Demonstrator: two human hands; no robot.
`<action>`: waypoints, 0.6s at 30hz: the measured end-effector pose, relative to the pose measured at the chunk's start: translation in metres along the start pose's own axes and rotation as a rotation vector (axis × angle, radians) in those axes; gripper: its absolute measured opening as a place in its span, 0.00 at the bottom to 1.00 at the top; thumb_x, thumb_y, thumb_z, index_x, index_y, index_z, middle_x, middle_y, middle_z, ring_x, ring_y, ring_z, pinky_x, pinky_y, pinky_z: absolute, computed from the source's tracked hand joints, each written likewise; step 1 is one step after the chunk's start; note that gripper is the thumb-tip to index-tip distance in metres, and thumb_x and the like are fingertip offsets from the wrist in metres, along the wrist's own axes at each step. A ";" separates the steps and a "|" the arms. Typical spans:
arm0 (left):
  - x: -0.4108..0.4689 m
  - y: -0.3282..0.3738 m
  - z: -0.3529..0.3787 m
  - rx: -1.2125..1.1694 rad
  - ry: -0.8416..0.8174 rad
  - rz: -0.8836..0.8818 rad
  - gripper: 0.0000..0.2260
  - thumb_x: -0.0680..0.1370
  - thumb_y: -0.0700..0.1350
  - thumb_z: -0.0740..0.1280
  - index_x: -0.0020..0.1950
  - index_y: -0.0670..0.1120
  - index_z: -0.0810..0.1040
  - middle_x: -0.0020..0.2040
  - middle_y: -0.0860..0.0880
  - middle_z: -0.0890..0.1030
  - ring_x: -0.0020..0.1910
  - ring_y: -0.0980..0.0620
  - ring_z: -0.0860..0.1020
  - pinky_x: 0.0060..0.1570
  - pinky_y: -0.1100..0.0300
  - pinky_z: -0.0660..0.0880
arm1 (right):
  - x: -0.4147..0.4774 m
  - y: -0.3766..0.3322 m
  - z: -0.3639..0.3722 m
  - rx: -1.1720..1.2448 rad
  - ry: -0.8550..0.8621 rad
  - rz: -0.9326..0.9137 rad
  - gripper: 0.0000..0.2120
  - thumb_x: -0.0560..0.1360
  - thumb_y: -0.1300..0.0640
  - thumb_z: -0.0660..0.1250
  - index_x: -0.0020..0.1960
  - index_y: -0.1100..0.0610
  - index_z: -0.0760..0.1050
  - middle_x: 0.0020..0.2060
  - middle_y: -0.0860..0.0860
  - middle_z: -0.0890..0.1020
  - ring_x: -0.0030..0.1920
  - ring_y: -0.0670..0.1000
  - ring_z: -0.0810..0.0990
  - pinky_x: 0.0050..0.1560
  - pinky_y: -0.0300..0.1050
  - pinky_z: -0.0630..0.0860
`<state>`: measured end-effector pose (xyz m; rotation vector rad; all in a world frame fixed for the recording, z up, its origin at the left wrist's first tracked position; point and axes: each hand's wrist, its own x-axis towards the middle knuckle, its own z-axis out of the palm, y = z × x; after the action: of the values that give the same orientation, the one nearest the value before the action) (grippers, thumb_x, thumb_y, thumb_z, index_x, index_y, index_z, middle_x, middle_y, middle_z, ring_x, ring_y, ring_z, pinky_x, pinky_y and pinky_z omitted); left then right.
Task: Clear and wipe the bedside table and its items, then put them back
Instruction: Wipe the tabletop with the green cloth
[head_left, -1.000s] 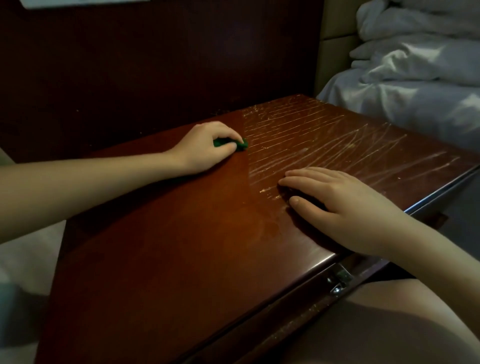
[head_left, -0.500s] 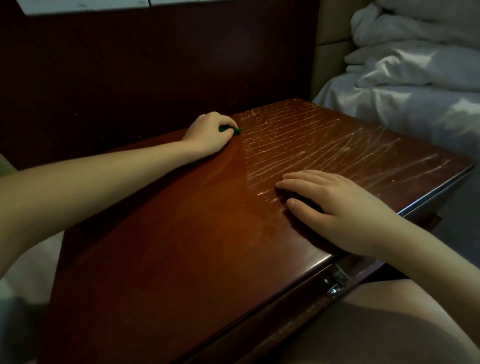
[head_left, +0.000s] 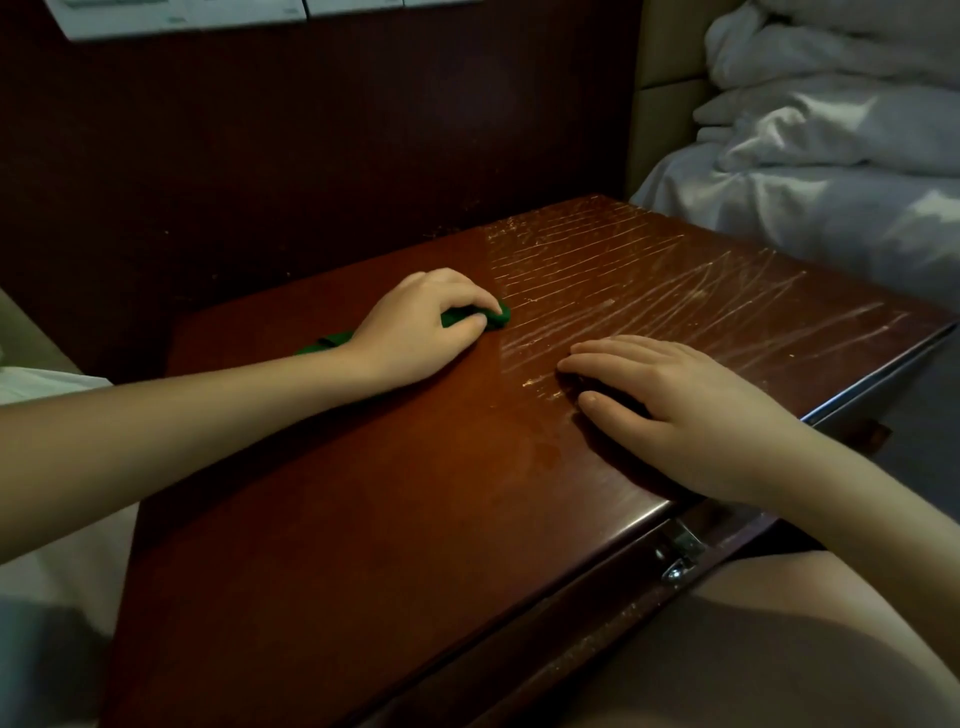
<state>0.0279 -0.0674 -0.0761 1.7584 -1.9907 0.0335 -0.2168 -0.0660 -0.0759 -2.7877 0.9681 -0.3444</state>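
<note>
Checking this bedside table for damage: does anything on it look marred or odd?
Yes. The right half of the tabletop is crossed with pale, scratch-like streaks; the left half, beside the left hand holding the green cloth, looks smooth.

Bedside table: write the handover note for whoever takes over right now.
Left hand grips the cloth against the table top, at the edge of the streaks.
Right hand lies flat on the top, fingers straight, nothing seen in it.
Items: none in view.
Done: top looks cleared; its left part looks smooth.
Left: wipe the streaked right part, wipe the items, put them back.
</note>
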 end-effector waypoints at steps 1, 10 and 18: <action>-0.008 0.006 -0.002 -0.019 -0.014 0.004 0.09 0.78 0.47 0.64 0.55 0.58 0.80 0.55 0.58 0.76 0.59 0.54 0.73 0.61 0.53 0.69 | 0.000 0.000 0.000 -0.001 0.001 0.000 0.24 0.78 0.43 0.48 0.74 0.44 0.58 0.72 0.40 0.61 0.73 0.41 0.55 0.71 0.39 0.49; -0.077 0.043 -0.022 -0.131 -0.132 0.100 0.08 0.74 0.57 0.60 0.50 0.68 0.75 0.54 0.65 0.75 0.58 0.63 0.71 0.55 0.70 0.66 | 0.001 0.001 0.003 -0.010 0.014 0.004 0.24 0.78 0.42 0.48 0.74 0.44 0.58 0.72 0.41 0.61 0.73 0.41 0.55 0.70 0.38 0.49; -0.075 0.039 -0.023 -0.199 -0.183 0.162 0.10 0.73 0.57 0.60 0.51 0.65 0.78 0.54 0.63 0.76 0.58 0.61 0.72 0.57 0.65 0.69 | 0.002 0.003 0.005 -0.008 0.029 -0.007 0.26 0.78 0.39 0.43 0.73 0.44 0.60 0.72 0.41 0.63 0.73 0.42 0.56 0.70 0.39 0.50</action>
<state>0.0030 0.0166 -0.0714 1.5184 -2.1786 -0.2722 -0.2163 -0.0691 -0.0808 -2.8014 0.9690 -0.3843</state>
